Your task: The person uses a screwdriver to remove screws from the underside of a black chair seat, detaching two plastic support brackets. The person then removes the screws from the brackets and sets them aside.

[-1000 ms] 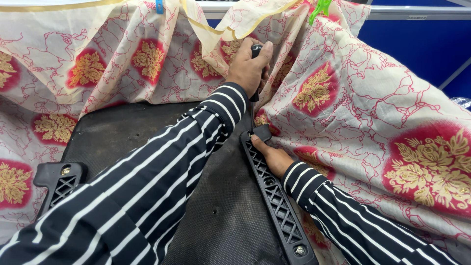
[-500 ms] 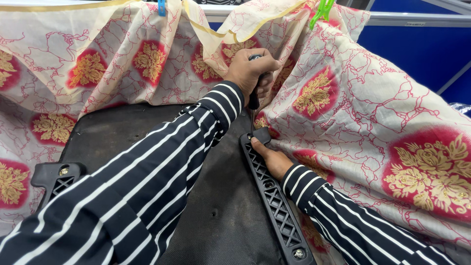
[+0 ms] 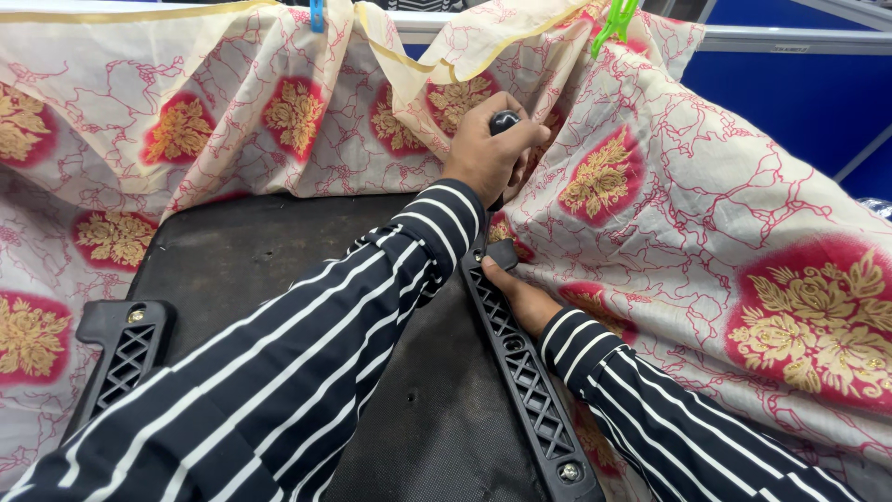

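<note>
My left hand [image 3: 483, 153] is shut on the black handle of a screwdriver [image 3: 505, 118], held upright above the far end of a black lattice plastic rail [image 3: 525, 381]. The screwdriver's shaft is mostly hidden behind my wrist and striped sleeve. My right hand [image 3: 522, 299] presses on the rail's far end, fingers by its tip. The rail lies along the right edge of a dark flat panel [image 3: 242, 251]. A screw head shows at the rail's near end [image 3: 569, 471].
A second black lattice rail [image 3: 121, 358] sits at the panel's left edge. Cream cloth with red and gold flowers [image 3: 706, 232] drapes all around, pinned by a blue clip [image 3: 317, 14] and a green clip [image 3: 613, 19]. A blue wall [image 3: 790, 84] is at the right.
My left hand has turned and shifted its grip on the screwdriver handle, ending slightly to the right. My right hand stays on the rail's end.
</note>
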